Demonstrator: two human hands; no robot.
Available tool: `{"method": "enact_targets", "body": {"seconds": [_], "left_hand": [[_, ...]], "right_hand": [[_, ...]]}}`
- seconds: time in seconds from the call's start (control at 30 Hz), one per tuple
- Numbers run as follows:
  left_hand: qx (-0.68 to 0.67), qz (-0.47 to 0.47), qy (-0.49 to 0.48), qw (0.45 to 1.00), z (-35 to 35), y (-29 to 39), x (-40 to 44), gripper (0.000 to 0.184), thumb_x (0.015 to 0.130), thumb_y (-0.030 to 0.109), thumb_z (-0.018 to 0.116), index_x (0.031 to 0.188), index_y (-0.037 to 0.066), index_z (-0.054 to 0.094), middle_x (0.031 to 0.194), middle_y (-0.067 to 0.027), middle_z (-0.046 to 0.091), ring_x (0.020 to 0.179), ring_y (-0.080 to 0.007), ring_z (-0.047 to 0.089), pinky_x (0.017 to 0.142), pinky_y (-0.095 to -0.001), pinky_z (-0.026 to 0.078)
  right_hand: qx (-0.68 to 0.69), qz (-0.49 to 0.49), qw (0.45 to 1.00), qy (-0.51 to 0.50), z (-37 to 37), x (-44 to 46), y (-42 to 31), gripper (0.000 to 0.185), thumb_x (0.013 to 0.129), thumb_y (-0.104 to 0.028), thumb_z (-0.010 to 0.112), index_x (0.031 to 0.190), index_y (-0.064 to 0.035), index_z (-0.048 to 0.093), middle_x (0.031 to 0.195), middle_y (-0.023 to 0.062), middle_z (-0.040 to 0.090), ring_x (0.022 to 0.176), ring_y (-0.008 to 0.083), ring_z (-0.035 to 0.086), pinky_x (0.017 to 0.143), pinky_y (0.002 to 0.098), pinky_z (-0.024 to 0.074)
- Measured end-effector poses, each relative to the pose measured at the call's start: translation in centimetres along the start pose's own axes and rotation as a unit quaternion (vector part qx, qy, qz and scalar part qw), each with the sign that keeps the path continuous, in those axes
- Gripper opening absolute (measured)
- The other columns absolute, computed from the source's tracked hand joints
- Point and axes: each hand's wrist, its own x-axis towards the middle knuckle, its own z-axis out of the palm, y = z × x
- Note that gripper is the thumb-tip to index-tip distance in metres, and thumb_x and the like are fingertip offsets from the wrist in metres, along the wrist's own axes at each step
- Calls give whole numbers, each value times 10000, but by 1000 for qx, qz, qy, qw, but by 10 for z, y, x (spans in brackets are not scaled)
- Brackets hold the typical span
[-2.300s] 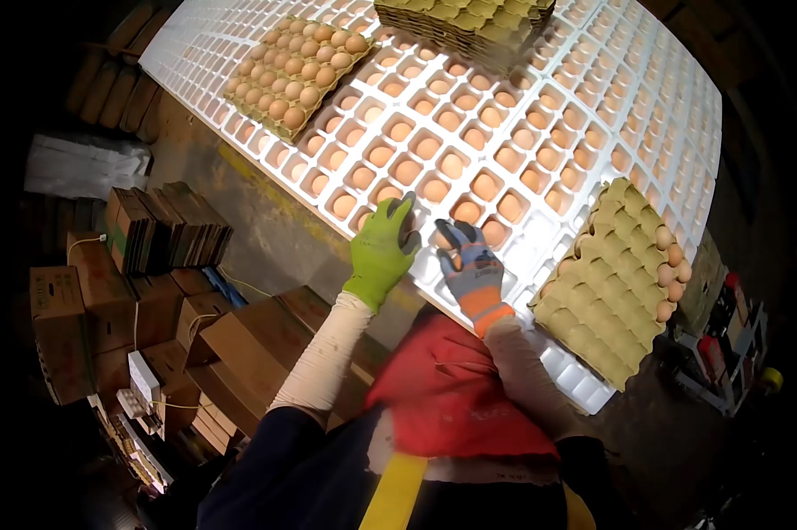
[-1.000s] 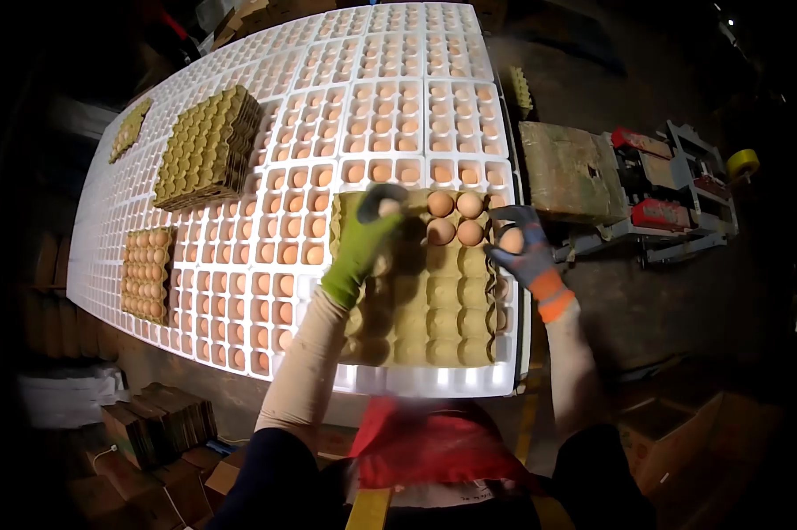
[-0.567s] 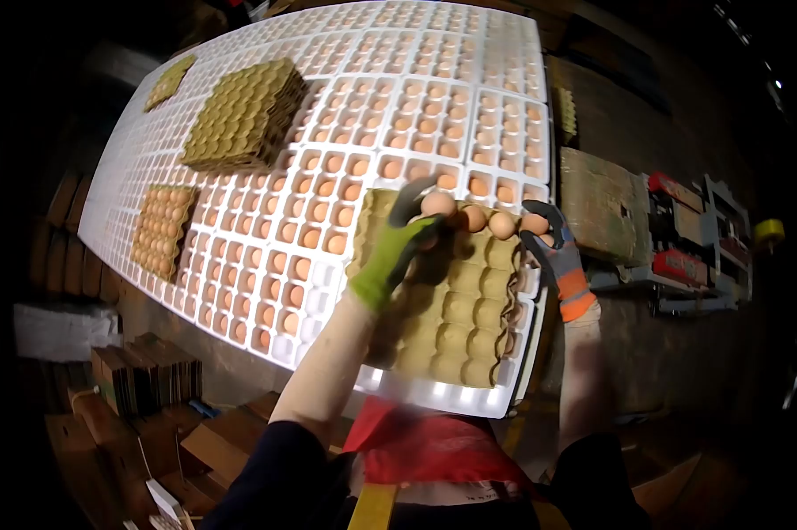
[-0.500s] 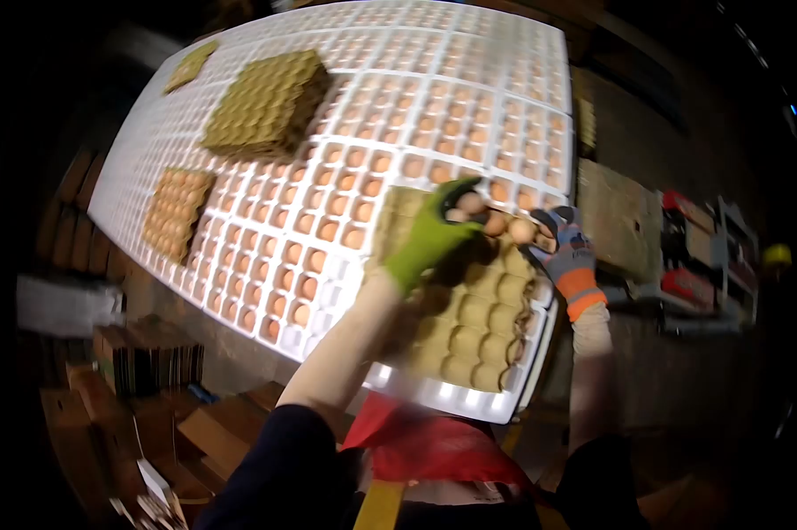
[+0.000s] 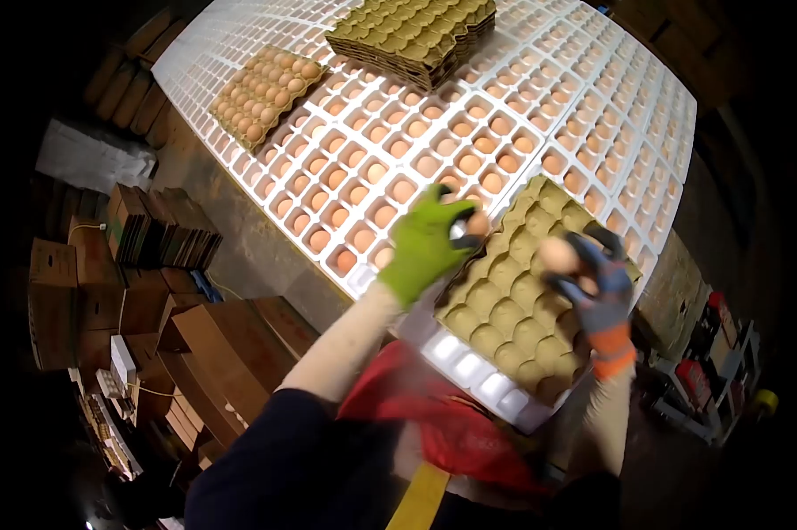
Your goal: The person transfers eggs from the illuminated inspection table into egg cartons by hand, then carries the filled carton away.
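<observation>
My left hand (image 5: 427, 240), in a green glove, is closed with an egg (image 5: 477, 224) between fingers and thumb. It hovers over the white egg trays beside the left edge of a pulp egg tray (image 5: 504, 305). My right hand (image 5: 598, 287), in a grey and orange glove, is curled around a pale egg (image 5: 558, 256) above that pulp tray's right side. Another egg (image 5: 587, 284) shows among its blurred fingers. The pulp tray's visible cups hold no eggs; its lower right corner is partly hidden by my right hand.
White plastic trays (image 5: 540, 163) filled with brown eggs spread across the table. A stack of pulp trays (image 5: 416, 40) and an egg-filled pulp tray (image 5: 266, 95) rest on them. Cardboard boxes (image 5: 231, 353) stand at the left; a metal rack (image 5: 721, 371) stands at the right.
The view has turned and shifted. My left hand has moved off the pulp tray to its left side, and my right hand has come in over the tray with eggs.
</observation>
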Motion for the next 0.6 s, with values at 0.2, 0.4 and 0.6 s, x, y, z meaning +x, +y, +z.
{"method": "enact_targets", "body": {"seconds": [0.2,0.4,0.6], "left_hand": [[200,-28,-157,967,-15,-63,-48,290,814,245,744,1099,193,741,1185,-139,608,969,-342,660,746,-448,551],[-65,-109,-59,990,-98,-89,-72,334,823,174,731,1157,172,725,1147,-62,659,902,-299,673,748,-418,554],[97,9,-170,981,-94,-125,-121,521,830,214,763,1332,179,628,1250,-49,662,981,-309,675,794,-400,559]], "right_hand": [[-324,-114,907,-245,162,78,-57,302,845,-185,667,1142,-236,693,1212,114,601,963,282,696,718,380,562],[-193,-25,940,-279,157,52,-97,341,950,-226,599,1288,-204,639,1256,138,618,964,308,695,789,412,560],[-156,97,932,-313,209,-11,-149,452,945,-243,589,1384,-148,534,1245,163,605,1015,342,682,845,437,558]]}}
